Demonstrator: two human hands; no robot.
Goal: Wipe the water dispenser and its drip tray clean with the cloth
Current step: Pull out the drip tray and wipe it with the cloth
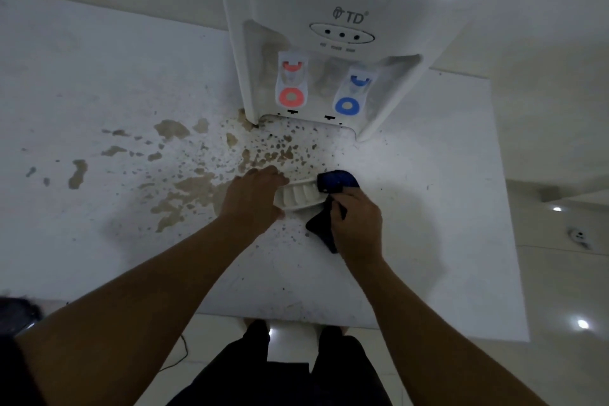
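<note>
At lower centre of the frame, the drip tray [298, 196] is off the water dispenser [333, 43] and lies out on the white tabletop [82, 76], just in front of the empty slot at the machine's base. The left hand [253, 198] grips the tray's left end, fingers curled over its far edge. The right hand [357, 221] is clenched on the dark blue cloth [336, 182], bunching one part against the tray's right end while a loose tail hangs below the fist toward the frame's bottom.

The tray looks like thin moulded plastic: light, stiff and ribbed, likely slick when wet. Its ends seem the best places to hold it, as the left hand does, leaving the ribbed top free; pressing hard in the middle could flex it or make it skid. The cloth is soft and limp, so it needs bunching to reach between the ribs.

On the dispenser above, 2 taps show, the red tap [291, 84] to the left and the blue tap [351, 92] to the right. Brown stains [184, 188] spread across the tabletop left of the tray and up to the machine's foot.
</note>
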